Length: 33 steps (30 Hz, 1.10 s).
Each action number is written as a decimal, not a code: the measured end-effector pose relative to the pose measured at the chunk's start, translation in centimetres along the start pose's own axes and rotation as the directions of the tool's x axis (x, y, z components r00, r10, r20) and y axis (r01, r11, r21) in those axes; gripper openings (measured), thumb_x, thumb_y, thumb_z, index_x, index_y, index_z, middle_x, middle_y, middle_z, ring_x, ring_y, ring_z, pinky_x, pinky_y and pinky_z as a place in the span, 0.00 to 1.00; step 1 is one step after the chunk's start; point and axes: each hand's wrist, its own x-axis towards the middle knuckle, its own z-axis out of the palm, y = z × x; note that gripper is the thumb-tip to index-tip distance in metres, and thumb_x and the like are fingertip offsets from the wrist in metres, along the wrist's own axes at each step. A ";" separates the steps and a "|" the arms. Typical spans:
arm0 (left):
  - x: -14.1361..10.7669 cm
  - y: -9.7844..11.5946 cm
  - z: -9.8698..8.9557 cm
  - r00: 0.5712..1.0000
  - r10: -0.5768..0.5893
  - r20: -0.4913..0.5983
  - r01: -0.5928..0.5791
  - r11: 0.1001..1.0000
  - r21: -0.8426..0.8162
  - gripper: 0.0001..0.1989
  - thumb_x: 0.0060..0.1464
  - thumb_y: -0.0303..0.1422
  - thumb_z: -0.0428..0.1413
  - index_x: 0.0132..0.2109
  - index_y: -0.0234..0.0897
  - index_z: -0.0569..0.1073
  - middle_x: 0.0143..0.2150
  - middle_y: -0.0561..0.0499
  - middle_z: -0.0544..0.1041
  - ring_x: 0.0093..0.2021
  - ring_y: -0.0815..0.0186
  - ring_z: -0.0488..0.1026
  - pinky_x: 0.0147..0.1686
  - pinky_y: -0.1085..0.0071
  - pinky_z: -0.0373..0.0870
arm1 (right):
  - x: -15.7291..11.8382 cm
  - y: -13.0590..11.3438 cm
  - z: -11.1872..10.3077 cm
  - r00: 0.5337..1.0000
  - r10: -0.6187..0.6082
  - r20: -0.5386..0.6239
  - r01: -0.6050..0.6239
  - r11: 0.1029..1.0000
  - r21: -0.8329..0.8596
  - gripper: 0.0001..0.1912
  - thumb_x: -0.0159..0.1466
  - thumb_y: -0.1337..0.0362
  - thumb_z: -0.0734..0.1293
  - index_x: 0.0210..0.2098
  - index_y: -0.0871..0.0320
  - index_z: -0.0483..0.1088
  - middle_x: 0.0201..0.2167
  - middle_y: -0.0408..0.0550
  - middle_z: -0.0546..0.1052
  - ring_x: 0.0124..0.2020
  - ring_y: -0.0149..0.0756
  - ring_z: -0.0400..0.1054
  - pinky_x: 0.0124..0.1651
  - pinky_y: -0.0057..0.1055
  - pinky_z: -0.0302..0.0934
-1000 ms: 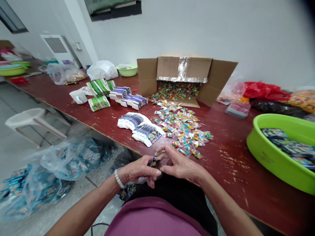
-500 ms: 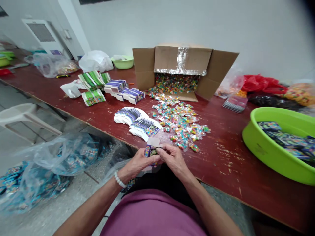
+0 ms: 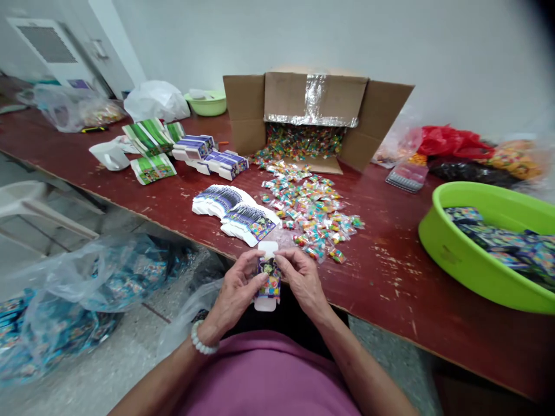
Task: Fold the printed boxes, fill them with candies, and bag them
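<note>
Both my hands hold a small printed carton (image 3: pixel 269 278) over the table's front edge. White flaps stick out at its top and bottom. My left hand (image 3: pixel 234 289) is closed on its left side, thumb across the printed front. My right hand (image 3: pixel 304 281) pinches the upper right edge; whether anything else is in those fingers is hidden. Just beyond the hands lies a fanned stack of flat purple cartons (image 3: pixel 249 219). Small wrapped candies (image 3: pixel 312 208) are spread to its right, trailing out of a tipped cardboard box (image 3: pixel 314 98) that holds many more.
A green tub (image 3: pixel 451 254) with finished-looking dark cartons stands at right. Purple carton bundles (image 3: pixel 225 164), green cartons (image 3: pixel 152 167) and a white cup (image 3: pixel 110 156) are at left. Plastic bags of blue packets (image 3: pixel 130 266) and a white stool (image 3: pixel 30 202) are on the left floor side.
The carton has turned upright, so its printed front and both end flaps now show. My right hand has shifted from across its front to its upper right edge. The view has swung slightly.
</note>
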 end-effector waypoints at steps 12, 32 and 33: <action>0.1 -0.4 -0.7 1.000 0.005 0.003 -0.006 0.995 0.098 0.23 0.55 0.41 0.63 0.55 0.43 0.68 0.39 0.52 0.79 0.38 0.64 0.75 0.37 0.72 0.71 | 0.6 -0.6 -1.7 0.985 0.005 0.172 0.020 0.990 -0.142 0.12 0.59 0.54 0.72 0.33 0.58 0.77 0.29 0.45 0.77 0.30 0.33 0.68 0.34 0.29 0.61; 0.7 -1.2 0.4 0.946 -0.297 0.130 0.290 0.954 0.070 0.37 0.53 0.66 0.45 0.33 0.33 0.72 0.22 0.48 0.76 0.14 0.69 0.69 0.15 0.76 0.61 | 1.3 -1.5 -1.2 0.984 0.090 0.153 -0.056 0.975 -0.215 0.07 0.57 0.61 0.73 0.29 0.59 0.78 0.25 0.43 0.78 0.25 0.30 0.69 0.29 0.26 0.61; 0.7 -1.1 0.4 0.948 -0.290 0.136 0.281 0.956 0.082 0.37 0.54 0.66 0.45 0.32 0.33 0.72 0.23 0.47 0.76 0.14 0.69 0.69 0.15 0.76 0.61 | 1.3 -1.4 -1.3 0.985 0.092 0.142 -0.063 0.977 -0.202 0.07 0.56 0.61 0.73 0.29 0.59 0.78 0.25 0.43 0.78 0.25 0.30 0.69 0.30 0.26 0.61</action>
